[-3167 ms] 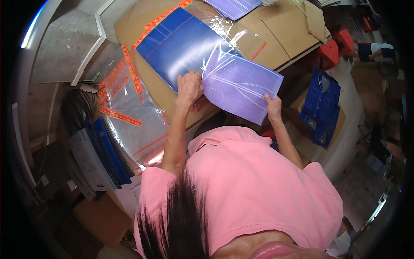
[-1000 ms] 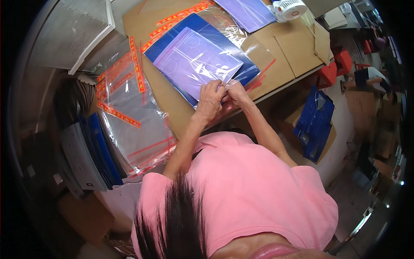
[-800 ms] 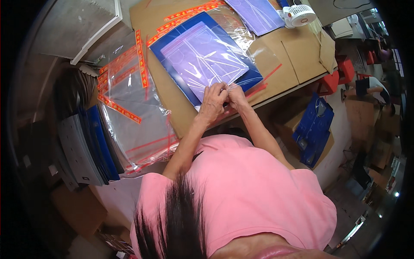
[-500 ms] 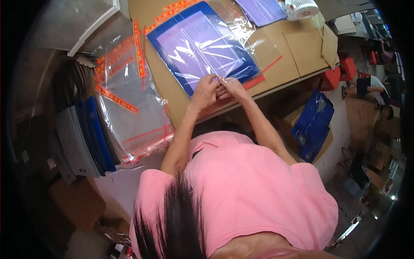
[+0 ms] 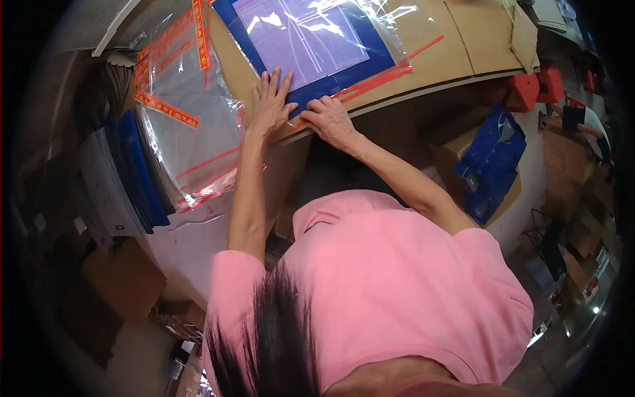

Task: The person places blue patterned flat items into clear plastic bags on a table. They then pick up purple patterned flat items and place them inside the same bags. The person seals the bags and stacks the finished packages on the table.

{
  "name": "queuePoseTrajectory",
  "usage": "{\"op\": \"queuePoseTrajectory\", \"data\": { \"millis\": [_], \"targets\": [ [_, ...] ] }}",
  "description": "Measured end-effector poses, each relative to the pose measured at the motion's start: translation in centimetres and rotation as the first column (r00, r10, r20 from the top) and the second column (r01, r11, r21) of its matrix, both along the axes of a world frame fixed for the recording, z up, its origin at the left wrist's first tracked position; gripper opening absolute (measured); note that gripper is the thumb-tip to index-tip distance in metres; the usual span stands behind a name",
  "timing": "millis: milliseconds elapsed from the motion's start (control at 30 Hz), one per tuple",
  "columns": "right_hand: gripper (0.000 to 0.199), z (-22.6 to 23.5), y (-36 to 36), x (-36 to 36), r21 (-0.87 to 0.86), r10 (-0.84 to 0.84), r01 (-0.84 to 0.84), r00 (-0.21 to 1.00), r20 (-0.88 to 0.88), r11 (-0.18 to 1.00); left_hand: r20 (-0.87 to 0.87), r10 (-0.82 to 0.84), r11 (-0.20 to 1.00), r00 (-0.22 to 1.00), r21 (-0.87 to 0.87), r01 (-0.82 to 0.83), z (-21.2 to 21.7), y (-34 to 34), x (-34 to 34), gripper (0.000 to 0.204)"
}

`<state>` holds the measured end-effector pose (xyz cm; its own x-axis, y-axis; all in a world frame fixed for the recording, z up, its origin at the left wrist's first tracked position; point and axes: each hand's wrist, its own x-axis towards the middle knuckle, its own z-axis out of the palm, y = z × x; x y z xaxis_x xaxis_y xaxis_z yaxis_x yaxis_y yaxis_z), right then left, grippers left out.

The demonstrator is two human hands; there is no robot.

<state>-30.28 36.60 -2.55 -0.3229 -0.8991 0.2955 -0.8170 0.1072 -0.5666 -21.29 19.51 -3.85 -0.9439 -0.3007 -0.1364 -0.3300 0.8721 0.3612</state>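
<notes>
On the brown table lies a clear plastic bag (image 5: pixel 381 41) with a red strip along its near edge. A dark blue sheet (image 5: pixel 370 63) is inside it, with a smaller purple printed sheet (image 5: pixel 304 46) on top. My left hand (image 5: pixel 270 106) lies flat on the bag's near left corner, fingers spread. Close by on the right, my right hand (image 5: pixel 329 121) has its fingers curled in at the bag's near edge, seemingly pinching it by the corner. Its fingertips are partly hidden.
Left of my hands, a stack of empty clear bags (image 5: pixel 192 126) with red strips hangs over the table edge. Orange patterned tape strips (image 5: pixel 165 109) lie on it. Folders (image 5: pixel 109 178) stand lower left. Red stools (image 5: pixel 522 92) and a blue item (image 5: pixel 493 162) on a box are at the right.
My hands were together at the middle of the bag's near edge; now they are apart at its near left corner. The left has spread flat. The view has shifted, so the table sits higher.
</notes>
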Motion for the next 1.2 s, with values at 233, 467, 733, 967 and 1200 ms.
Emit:
{"op": "queuePoseTrajectory", "data": {
  "millis": [233, 467, 733, 967, 1200],
  "targets": [
    [0.008, -1.4, -1.3, -0.1, -0.025, 0.154, -0.157, 0.985, -0.083, 0.987, 0.191, 0.032, 0.999, 0.981, 0.023, -0.037, -1.3, -0.5, -0.6, 0.080],
    [0.008, -1.2, -1.9, 1.6, 0.022, 0.079, -0.077, 0.994, -0.077, 0.997, 0.214, 0.036, 0.998, 0.976, 0.034, -0.044, -1.0, -0.6, -0.7, 0.079],
    [0.011, -0.4, -1.2, 2.0, 0.230, 0.187, -0.151, 0.972, -0.145, 0.962, 0.196, 0.059, 0.998, 0.979, 0.009, -0.062, -0.9, -0.1, -1.0, 0.077],
    [0.013, 0.2, 19.8, 5.1, 0.559, 0.148, -0.545, 0.786, 0.600, 0.625, 0.202, 0.058, 0.995, 0.978, 0.064, -0.072, 0.3, 0.0, -0.9, 0.074],
    [0.022, 2.4, 27.1, 2.2, 0.860, -0.412, 0.154, 0.908, 0.070, 0.486, -0.208, -0.169, 0.981, 0.964, 0.057, 0.185, 2.7, 1.6, 2.5, 0.077]
  ]
}}
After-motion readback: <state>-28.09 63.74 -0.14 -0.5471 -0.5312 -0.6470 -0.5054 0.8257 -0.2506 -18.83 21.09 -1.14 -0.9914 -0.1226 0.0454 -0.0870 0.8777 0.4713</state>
